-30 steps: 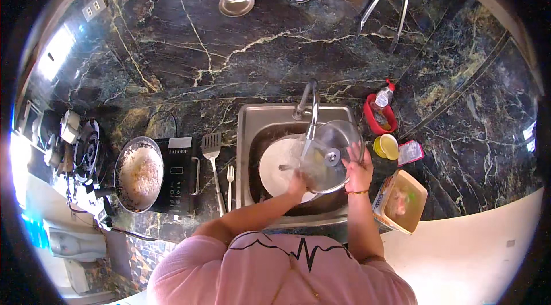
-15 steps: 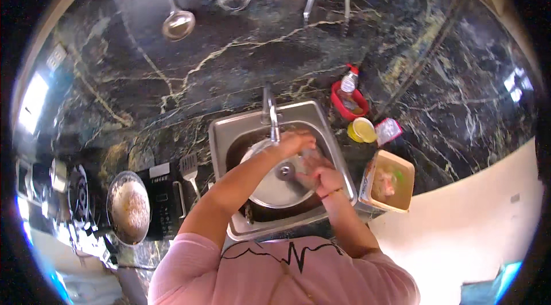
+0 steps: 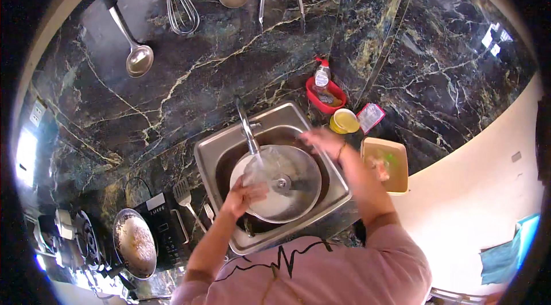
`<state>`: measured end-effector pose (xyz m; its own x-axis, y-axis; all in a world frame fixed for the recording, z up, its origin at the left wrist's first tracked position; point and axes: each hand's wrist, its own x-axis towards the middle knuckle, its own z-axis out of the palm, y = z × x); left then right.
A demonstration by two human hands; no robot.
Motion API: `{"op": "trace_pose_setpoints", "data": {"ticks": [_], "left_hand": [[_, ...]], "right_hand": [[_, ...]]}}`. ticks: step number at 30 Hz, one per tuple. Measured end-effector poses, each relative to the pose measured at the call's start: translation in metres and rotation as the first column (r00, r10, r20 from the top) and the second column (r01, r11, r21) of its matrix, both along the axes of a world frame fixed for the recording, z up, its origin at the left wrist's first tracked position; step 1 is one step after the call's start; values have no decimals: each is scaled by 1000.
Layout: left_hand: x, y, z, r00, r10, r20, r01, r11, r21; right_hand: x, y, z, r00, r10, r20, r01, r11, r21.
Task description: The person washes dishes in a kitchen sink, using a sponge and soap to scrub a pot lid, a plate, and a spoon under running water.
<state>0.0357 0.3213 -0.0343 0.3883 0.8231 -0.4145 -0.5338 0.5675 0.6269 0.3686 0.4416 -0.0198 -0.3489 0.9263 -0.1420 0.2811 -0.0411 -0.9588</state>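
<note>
A round glass lid (image 3: 301,199) with a knob at its middle lies tilted in the steel sink (image 3: 213,190). From the faucet (image 3: 245,127) a stream of water falls onto its upper left part. My left hand (image 3: 245,197) is closed on the lid's left edge, and some fingers show through the glass. Over the sink's right rim, away from the lid, is my right hand (image 3: 325,142). Its fingers point left and are smeared by motion; I see nothing in them. Close by stands a small yellow tub (image 3: 345,121).
Behind the tub, a red dish (image 3: 326,98) holds a pump bottle (image 3: 322,75). A pink-edged packet (image 3: 371,116) and a beige container with food scraps (image 3: 396,187) are at right. Left of the sink are a spatula (image 3: 182,193), a fork (image 3: 209,211) and a used frying pan (image 3: 135,242).
My hands have come apart: the left moved down to the lid's left edge, the right moved up to the sink's right rim. The view has shifted and water now shows on the lid.
</note>
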Motion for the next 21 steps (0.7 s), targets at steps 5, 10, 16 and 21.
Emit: {"op": "trace_pose_setpoints", "data": {"ticks": [5, 10, 16, 21], "left_hand": [[6, -40, -7, 966, 121, 227, -126, 992, 6], [-4, -45, -6, 935, 179, 306, -179, 983, -26], [-7, -56, -19, 918, 312, 244, -302, 950, -79], [-9, -60, -22, 884, 335, 326, -326, 942, -84]], "right_hand": [[106, 80, -20, 361, -286, 887, -2, 951, 308], [114, 115, -42, 277, -295, 914, 39, 954, 296], [66, 166, -53, 399, -638, 659, 17, 724, 690], [61, 184, -54, 468, -453, 759, 0, 859, 513]]}}
